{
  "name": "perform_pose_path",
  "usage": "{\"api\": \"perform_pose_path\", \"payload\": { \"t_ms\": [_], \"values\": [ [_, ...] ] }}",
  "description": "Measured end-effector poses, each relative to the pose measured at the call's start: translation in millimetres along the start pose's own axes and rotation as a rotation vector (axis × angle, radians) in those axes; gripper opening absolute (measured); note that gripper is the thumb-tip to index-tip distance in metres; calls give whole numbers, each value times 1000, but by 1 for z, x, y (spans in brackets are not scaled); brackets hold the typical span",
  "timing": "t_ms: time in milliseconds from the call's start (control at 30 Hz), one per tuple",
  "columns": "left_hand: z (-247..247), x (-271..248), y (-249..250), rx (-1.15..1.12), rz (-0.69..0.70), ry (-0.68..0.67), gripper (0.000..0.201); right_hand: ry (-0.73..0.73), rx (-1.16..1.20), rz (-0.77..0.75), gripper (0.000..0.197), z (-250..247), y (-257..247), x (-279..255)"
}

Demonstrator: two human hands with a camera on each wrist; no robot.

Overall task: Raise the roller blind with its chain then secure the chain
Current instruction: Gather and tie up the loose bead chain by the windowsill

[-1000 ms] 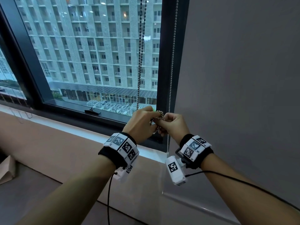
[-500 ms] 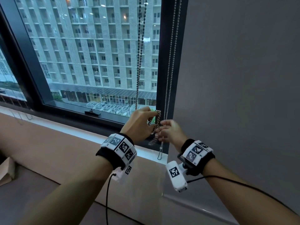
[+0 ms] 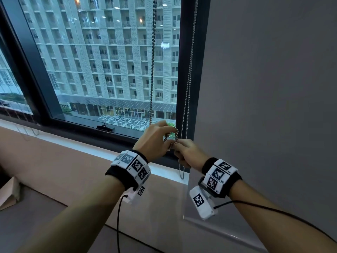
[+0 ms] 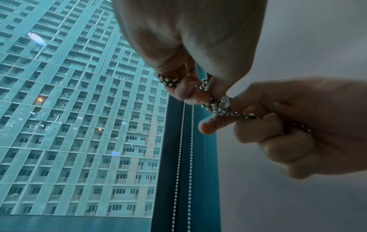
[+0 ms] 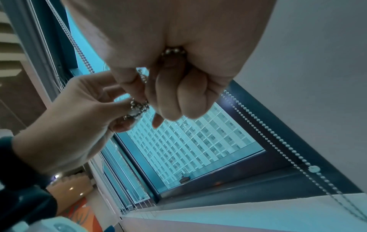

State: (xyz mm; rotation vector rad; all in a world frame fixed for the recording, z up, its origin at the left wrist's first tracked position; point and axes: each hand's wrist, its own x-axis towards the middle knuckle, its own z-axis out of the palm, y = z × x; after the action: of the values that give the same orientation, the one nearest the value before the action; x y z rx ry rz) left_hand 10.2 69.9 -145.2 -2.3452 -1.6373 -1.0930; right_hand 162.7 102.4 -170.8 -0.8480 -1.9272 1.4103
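Over at the left we see the window with its dark frame and a tall apartment block beyond the glass, and a pale sill running beneath it. Moving rightward, a dark beaded chain hangs in front of the pane down to our left hand, whose fingers are curled and pinch a bunched loop of those beads. Touching it on the right is our right hand, its fingers clenched round the same chain, which passes through the fist and shows again at the palm. Between the two hands the beads sit gathered in a tight twist. Just beside them a second, lighter chain runs down along the right upright of the frame, its lower loop dangling below the hands against the sill. Farther right stands a plain grey wall. Both wrists carry black bands with patterned white blocks.
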Motion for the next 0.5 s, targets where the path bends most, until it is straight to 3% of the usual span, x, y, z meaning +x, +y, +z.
{"api": "perform_pose_path", "payload": {
  "t_ms": [67,167,267,400,500],
  "values": [
    [-2,0,0,-19,5,9,11,-22,-29,-37,34,0,9,-2],
    [-6,-2,-3,-43,-3,15,17,3,-87,-75,42,-1,19,-6],
    [-10,-8,-18,-38,-77,-91,11,25,-3,-45,48,-13,22,-17],
    [-6,-13,-33,44,-6,-140,27,47,224,-47,49,-27,22,-26],
    [1,-13,-29,157,17,-142,33,31,220,-55,51,-22,26,-24]
  ]
}}
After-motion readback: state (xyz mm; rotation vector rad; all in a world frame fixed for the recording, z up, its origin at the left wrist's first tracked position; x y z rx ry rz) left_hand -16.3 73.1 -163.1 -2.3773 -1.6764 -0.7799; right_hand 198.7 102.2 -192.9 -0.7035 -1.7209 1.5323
